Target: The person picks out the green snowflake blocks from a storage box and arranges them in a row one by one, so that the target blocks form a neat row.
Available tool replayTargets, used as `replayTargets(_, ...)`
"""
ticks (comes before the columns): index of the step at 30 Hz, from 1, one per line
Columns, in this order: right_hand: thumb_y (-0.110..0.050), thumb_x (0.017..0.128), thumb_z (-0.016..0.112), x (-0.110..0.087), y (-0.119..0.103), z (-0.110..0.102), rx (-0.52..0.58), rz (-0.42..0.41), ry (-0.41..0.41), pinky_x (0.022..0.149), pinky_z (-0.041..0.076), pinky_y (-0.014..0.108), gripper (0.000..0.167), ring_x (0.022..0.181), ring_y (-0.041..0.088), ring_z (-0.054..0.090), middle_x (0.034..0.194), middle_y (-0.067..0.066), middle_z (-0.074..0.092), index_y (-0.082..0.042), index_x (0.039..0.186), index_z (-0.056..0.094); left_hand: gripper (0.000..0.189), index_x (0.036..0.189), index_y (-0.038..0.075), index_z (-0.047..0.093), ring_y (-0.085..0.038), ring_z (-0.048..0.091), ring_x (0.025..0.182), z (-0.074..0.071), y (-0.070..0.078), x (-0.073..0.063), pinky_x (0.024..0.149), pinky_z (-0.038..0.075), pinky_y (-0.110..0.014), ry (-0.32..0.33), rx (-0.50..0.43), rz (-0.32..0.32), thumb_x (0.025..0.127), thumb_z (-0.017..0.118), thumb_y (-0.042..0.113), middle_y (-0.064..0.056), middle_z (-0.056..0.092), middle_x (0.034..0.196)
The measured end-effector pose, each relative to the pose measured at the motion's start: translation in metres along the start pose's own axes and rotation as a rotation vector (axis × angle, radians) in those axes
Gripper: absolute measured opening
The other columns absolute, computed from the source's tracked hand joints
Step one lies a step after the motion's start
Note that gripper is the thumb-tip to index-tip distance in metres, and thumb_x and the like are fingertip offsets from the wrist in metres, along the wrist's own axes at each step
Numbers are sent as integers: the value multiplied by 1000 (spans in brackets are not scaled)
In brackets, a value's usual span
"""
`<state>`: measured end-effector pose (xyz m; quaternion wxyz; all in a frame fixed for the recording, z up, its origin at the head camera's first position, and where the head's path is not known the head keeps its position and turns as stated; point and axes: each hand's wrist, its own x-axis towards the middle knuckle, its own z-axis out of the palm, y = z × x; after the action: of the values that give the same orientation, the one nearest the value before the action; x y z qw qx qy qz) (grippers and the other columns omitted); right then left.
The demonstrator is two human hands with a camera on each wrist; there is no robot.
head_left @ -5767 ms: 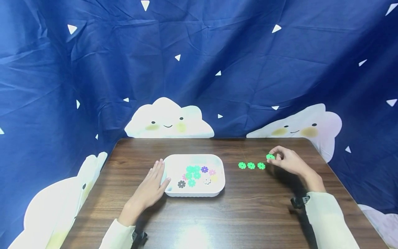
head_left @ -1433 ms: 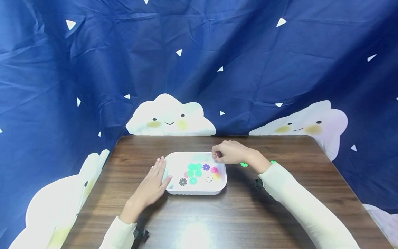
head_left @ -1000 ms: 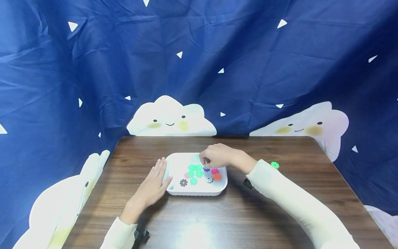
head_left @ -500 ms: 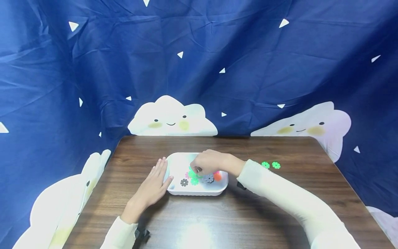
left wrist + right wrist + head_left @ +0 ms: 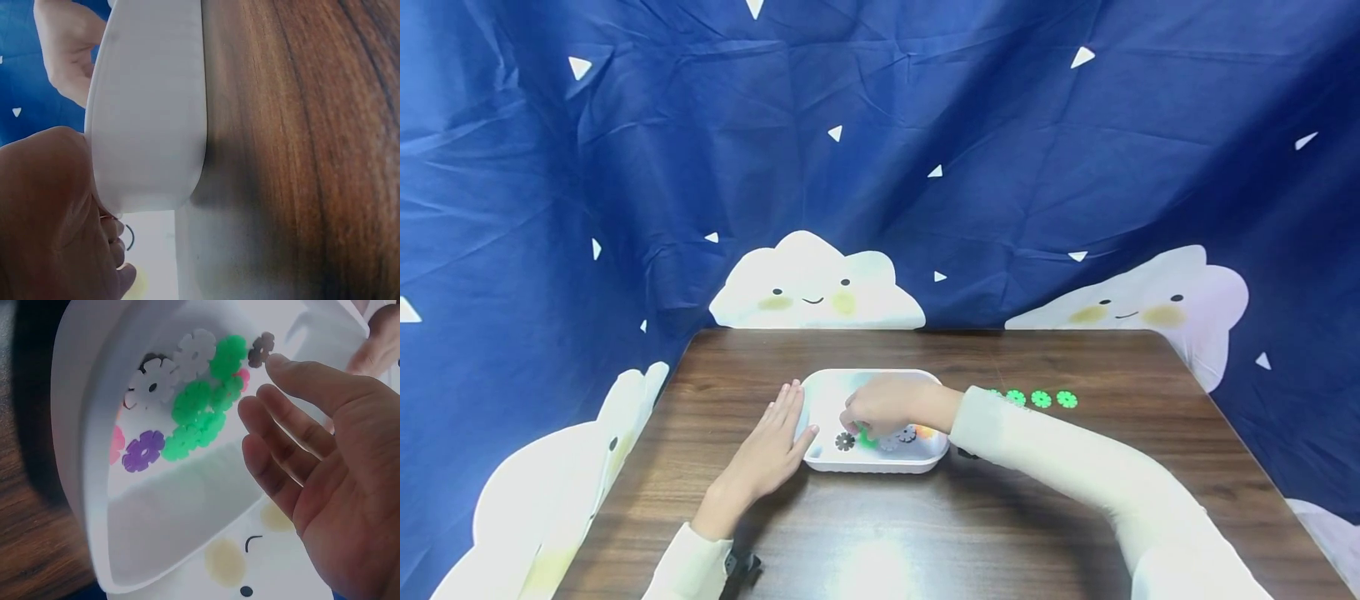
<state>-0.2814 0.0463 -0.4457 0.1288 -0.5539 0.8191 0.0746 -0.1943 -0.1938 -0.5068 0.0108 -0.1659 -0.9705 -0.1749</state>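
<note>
A white tray (image 5: 871, 467) on the table holds several flower-shaped snap discs. My left hand (image 5: 767, 450) rests with straight fingers against the tray's left end. Over the tray hovers my right hand (image 5: 887, 406). In the right wrist view, its fingers are loosely bent and apart, with nothing between them, and the thumb is nearest a dark brown disc (image 5: 260, 350). Beyond the fingertips lie overlapping green discs (image 5: 192, 403), two whitish discs (image 5: 195, 355), a purple disc (image 5: 142, 451) and pink ones partly covered. In the head view my right hand hides many of these.
To the right of the tray, several green discs (image 5: 1041, 400) lie in a row on the brown wooden table (image 5: 1000, 533); the right sleeve partly covers the leftmost. A blue curtain (image 5: 880, 167) with white clouds hangs behind the table.
My right hand has left the green row, where it held a green disc that now lies at the row's right end. It has moved leftward across the tray. My left hand stays put.
</note>
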Motion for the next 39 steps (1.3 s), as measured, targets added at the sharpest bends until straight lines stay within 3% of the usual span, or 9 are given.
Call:
replayTargets(7,-19,96,80,6,-8,4,-61,-37,-29,74,54,20,17,77,4,57,104,-12,73,-26,112,77,77,167,-6,19,-41,18,165,1,0,-1,133,23,-58,3,0,1,114,43,44,-23,16,177)
replayTargets(13,-19,94,82,10,-10,8,-90,-20,-53,74,55,21,20,78,5,57,107,-13,74,-29,111,77,77,167,-7,19,-41,18,165,1,0,-1,133,24,-59,8,2,7,114,43,44,-23,16,177)
replayTargets(23,-13,92,80,18,-12,14,-79,7,-90,69,49,18,20,74,5,55,94,-15,67,-26,105,72,76,166,-7,21,-41,18,165,1,1,-1,133,24,-59,26,1,14,114,44,42,-24,19,176)
replayTargets(29,-22,92,83,19,-12,14,-102,45,-107,74,53,18,16,76,3,57,92,-16,64,-27,101,71,76,166,-7,20,-40,17,165,0,1,-2,133,24,-59,25,9,14,114,44,43,-24,18,176)
replayTargets(39,-39,93,83,16,-12,15,-209,88,-106,73,55,19,18,74,4,56,97,-15,64,-28,102,72,76,166,-7,20,-39,17,165,1,2,-1,133,25,-59,20,5,13,114,45,42,-23,18,176)
